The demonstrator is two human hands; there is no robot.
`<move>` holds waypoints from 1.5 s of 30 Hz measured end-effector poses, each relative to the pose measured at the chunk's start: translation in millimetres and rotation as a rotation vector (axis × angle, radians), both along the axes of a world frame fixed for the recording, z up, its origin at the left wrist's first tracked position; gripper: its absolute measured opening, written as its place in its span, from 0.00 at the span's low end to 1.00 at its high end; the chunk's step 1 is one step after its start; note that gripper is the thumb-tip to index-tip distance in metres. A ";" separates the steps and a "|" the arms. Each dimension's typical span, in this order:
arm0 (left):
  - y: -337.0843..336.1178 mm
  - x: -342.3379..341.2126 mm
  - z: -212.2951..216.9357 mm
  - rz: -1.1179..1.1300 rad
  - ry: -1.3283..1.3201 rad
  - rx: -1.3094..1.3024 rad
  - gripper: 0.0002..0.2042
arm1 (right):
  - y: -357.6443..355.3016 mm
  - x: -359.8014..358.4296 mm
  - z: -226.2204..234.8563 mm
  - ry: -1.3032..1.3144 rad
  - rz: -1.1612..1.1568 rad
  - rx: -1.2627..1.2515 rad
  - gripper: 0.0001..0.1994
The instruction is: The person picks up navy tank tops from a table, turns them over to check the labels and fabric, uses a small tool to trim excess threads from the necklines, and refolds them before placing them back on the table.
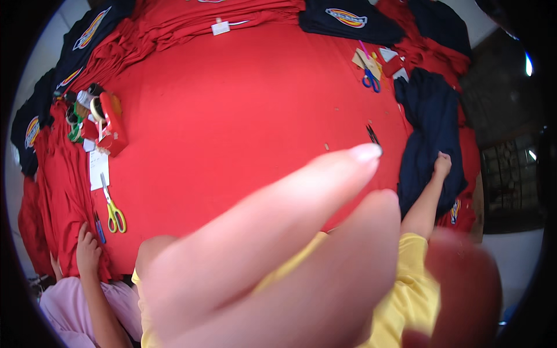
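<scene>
1. Nearest the lens, our left hand (203,267) blurs; fingers extended, tips slightly apart, nothing seen between them. We judge it better held lower, clear of the view.
2. Far left, a co-worker's hand (88,253) lies at red fabric (64,191), near yellow-handled scissors (108,201); we should leave that space free.
3. Across the middle, red cloth (232,116) spreads flat. Toward its right: blue-handled scissors (367,72), black snips (372,134); we advise no dragging over these.
4. At right, the navy garment (429,116) lies rumpled under our right hand (442,165): fingers curled; pinching a fold, we cannot tell. Light, even tension should suit soft cloth.
</scene>
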State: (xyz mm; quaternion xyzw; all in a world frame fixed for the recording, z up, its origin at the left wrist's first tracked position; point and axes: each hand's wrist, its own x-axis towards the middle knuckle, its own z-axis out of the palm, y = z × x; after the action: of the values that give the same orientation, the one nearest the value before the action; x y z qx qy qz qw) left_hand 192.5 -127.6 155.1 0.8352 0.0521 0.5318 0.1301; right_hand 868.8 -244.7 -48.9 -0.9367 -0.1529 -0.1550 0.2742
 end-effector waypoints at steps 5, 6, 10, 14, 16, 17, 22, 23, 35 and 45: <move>-10.1 15.3 1.5 -0.090 -0.043 -0.028 0.10 | 14.3 19.7 11.0 -0.137 0.042 0.142 0.13; -11.3 14.3 1.4 -0.095 -0.051 -0.033 0.10 | 26.4 15.5 21.9 -0.189 0.029 0.191 0.15; -3.4 18.7 -3.0 -0.200 -0.092 -0.082 0.11 | 9.4 24.4 61.8 0.076 0.337 0.676 0.15; 26.0 17.3 -49.2 -0.075 0.151 -0.452 0.12 | 100.0 -227.2 99.9 0.227 0.872 0.665 0.10; 40.6 13.4 -97.6 0.003 0.331 -0.911 0.11 | 80.2 -315.9 124.1 0.650 1.181 0.521 0.07; 45.0 6.7 -121.7 0.034 0.375 -1.093 0.15 | 63.5 -336.6 132.2 0.807 1.341 0.320 0.06; 59.7 -11.7 -214.8 0.204 0.227 -1.472 0.26 | 75.1 -364.6 97.7 0.869 1.320 0.309 0.10; 64.7 -9.2 -223.8 0.296 0.334 -1.358 0.27 | 86.1 -350.3 80.2 0.765 1.206 0.218 0.10; 26.6 39.9 -173.2 0.918 0.795 -0.899 0.28 | 253.7 -396.0 -34.7 0.431 1.066 0.109 0.27; -122.4 -146.3 -274.2 1.231 0.344 -0.834 0.12 | 0.3 -483.7 -62.3 1.292 2.040 -0.126 0.10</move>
State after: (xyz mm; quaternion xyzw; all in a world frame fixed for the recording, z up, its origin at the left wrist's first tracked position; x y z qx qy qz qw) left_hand 46.2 -250.0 -119.1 0.6082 0.7246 0.3068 0.1047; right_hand 385.1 -244.3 -111.2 -0.3015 -0.6637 0.6372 0.2501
